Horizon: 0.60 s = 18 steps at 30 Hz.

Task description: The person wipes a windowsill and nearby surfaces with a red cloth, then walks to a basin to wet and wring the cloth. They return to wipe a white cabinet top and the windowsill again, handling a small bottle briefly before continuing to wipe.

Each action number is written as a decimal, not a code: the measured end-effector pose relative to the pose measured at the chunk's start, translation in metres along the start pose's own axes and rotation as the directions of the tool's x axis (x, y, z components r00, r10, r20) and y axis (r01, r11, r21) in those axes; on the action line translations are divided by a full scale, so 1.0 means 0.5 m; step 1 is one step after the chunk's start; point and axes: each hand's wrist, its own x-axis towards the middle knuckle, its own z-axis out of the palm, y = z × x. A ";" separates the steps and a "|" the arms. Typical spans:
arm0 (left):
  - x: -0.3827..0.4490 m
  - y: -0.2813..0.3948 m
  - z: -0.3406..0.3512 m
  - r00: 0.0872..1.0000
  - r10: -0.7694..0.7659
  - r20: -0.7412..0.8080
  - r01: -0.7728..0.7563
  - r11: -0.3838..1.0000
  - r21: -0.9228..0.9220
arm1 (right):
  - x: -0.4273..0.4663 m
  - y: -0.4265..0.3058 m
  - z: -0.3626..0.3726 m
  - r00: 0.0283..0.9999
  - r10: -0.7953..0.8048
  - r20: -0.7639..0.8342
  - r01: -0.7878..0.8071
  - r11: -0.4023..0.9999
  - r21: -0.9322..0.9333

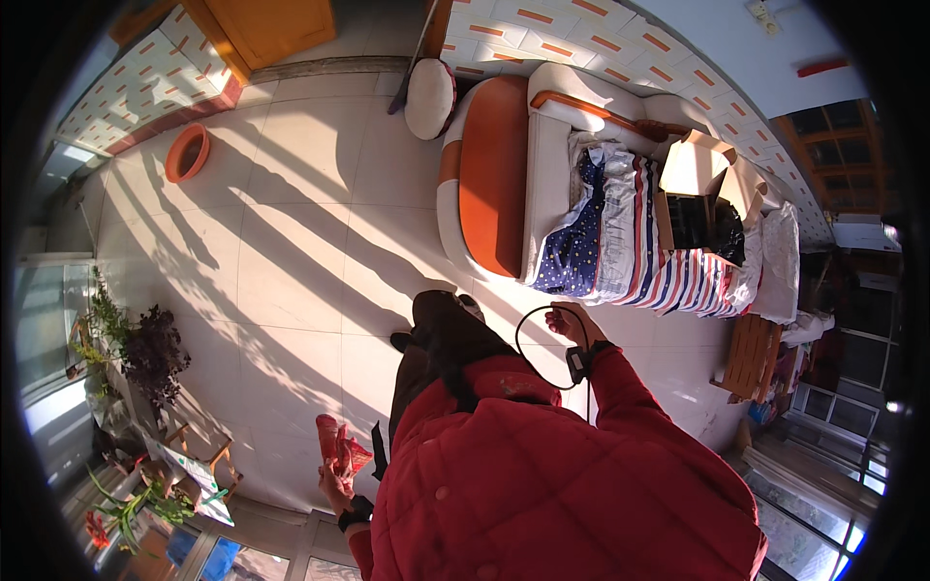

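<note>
My left hand [335,485] is low at the left of my body, with fingers closed around a crumpled red packet or cloth [341,444] that bears pale markings. On that wrist is a black band [355,511]. My right hand [570,323] is out to the right, near the front edge of the sofa, its fingers partly curled. A thin black cable [517,335] loops past these fingers; whether they grip it cannot be told. A small dark device [577,363] is strapped to the right wrist.
A sofa [494,174] with a striped cover [639,218] bears an open cardboard box [679,163] containing black plastic. A round stool [430,99] stands beside it. An orange basin [187,152] sits on the tiled floor [290,276]. Potted plants [154,348] line the left; a wooden bench [748,356] stands right.
</note>
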 end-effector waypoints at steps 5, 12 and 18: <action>0.113 0.279 0.066 0.988 0.098 0.120 -0.087 0.991 -0.098 | 0.053 -0.022 0.137 0.859 0.005 -0.512 -0.019 1.000 -0.022; 0.185 0.465 0.121 0.991 0.129 0.047 -0.128 0.992 -0.016 | 0.291 -0.124 0.320 0.741 0.011 -0.671 -0.076 0.995 -0.067; 0.225 0.471 0.083 0.989 0.003 -0.151 -0.018 0.995 -0.098 | 0.515 -0.299 0.632 0.943 -0.060 -0.326 -0.018 0.973 -0.232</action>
